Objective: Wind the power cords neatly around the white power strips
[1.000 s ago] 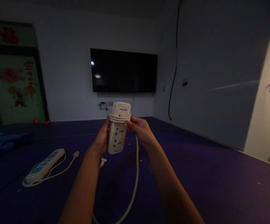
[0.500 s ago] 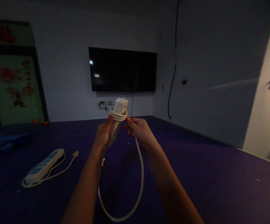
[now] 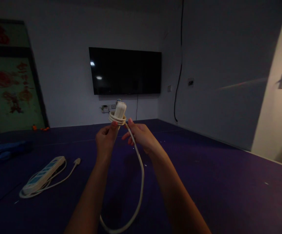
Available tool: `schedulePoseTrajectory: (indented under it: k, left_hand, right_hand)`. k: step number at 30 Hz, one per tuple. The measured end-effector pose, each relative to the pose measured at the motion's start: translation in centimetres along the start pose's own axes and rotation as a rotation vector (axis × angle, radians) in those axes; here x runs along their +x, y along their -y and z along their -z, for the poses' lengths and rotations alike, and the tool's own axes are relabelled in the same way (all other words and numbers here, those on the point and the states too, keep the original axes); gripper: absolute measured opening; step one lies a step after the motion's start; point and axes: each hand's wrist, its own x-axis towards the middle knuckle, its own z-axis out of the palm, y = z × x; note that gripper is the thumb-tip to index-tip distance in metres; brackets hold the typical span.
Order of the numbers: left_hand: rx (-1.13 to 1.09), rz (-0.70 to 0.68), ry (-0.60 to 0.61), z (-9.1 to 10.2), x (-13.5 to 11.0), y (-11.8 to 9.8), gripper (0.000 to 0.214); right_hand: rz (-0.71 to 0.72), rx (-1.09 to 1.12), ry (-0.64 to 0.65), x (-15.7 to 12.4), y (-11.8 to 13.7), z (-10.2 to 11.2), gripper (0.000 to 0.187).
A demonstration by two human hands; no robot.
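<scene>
White power strip (image 3: 120, 110) held up in front of the chest, seen nearly edge-on and leaning slightly, its cord (image 3: 142, 175) wound in several turns about the body. Left hand (image 3: 105, 138) closed round the strip below the turns, thumb laid just under the lowest one. Right hand (image 3: 142, 135) loosely spread beside it, thumb up and apart from the fingers; the cord leaves the coil, crosses this hand and hangs in a long loop below. Cannot tell how firmly the fingers touch it. Beneath lies a dark purple surface (image 3: 204, 182), small pale scraps scattered on it. Left of the left forearm, well apart from the hands: a second power strip (image 3: 44, 175) with blue panels, its cord bundled, plug (image 3: 77, 161) pointing away. Farther left, blue cloth (image 3: 6, 150). Room dim; black television (image 3: 126, 71) on the far wall, black cable (image 3: 180, 71) down the right wall. Purple stretches wide right of the right forearm, its edge meeting that wall's foot.
</scene>
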Motion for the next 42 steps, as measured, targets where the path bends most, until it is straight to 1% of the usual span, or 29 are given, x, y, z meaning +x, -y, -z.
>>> schedulePoseTrajectory:
  k: [2, 7, 10, 14, 17, 20, 24, 28, 30, 31, 33, 35, 37, 39, 42]
  left_hand:
    - [0.034, -0.038, -0.023, -0.1, 0.0, 0.3, 0.062]
    - [0.091, -0.065, -0.067, -0.3, -0.3, 0.8, 0.061]
    - [0.139, -0.079, -0.089, -0.4, -0.4, 0.9, 0.063]
    - [0.224, -0.077, -0.126, -0.7, -0.6, 0.7, 0.069]
    - [0.294, -0.085, -0.17, -0.8, -0.9, 0.5, 0.068]
    - [0.377, -0.145, -0.201, -0.9, -1.2, 0.2, 0.066]
    - [0.525, -0.267, -0.246, -0.8, -1.7, -0.3, 0.064]
    - [0.643, -0.31, -0.247, -0.8, -1.8, -1.1, 0.068]
    - [0.658, -0.306, -0.21, -0.6, -1.6, -1.5, 0.069]
    - [0.642, -0.294, -0.166, -0.5, -1.5, -1.7, 0.068]
    - [0.571, -0.235, -0.021, 0.0, -1.1, -2.0, 0.063]
    - [0.483, -0.138, 0.154, 0.5, -0.7, -2.2, 0.061]
    - [0.404, -0.06, 0.293, 1.1, -0.3, -2.3, 0.062]
    - [0.358, -0.04, 0.364, 1.5, 0.0, -2.2, 0.065]
    - [0.35, -0.069, 0.374, 1.9, 0.3, -2.0, 0.066]
  right_hand:
    - [0.01, -0.016, 0.01, 0.0, -0.1, -0.1, 0.051]
    - [0.014, 0.009, 0.016, 0.0, -0.1, -0.1, 0.072]
    - [0.027, -0.002, 0.016, 0.1, -0.4, -0.1, 0.077]
    - [0.071, -0.018, 0.018, 0.3, -0.8, -0.2, 0.076]
    - [0.084, -0.024, -0.011, 0.5, -1.0, -0.4, 0.072]
    - [0.104, -0.045, -0.059, 0.7, -1.3, -0.5, 0.068]
    - [0.132, -0.075, -0.128, 1.1, -1.7, -0.5, 0.065]
    - [0.184, -0.038, -0.112, 1.4, -1.9, -0.1, 0.062]
    - [0.213, -0.032, -0.105, 1.6, -2.1, 0.1, 0.062]
    - [0.224, -0.035, -0.107, 1.7, -2.2, 0.2, 0.061]
    - [0.238, -0.038, -0.112, 2.0, -2.5, 0.5, 0.061]
    - [0.237, -0.027, -0.117, 2.3, -2.7, 0.7, 0.061]
    - [0.223, -0.009, -0.125, 2.5, -2.8, 0.8, 0.061]
    - [0.193, 0.01, -0.127, 2.4, -2.7, 1.0, 0.061]
    - [0.102, 0.034, -0.087, 2.1, -2.2, 1.1, 0.063]
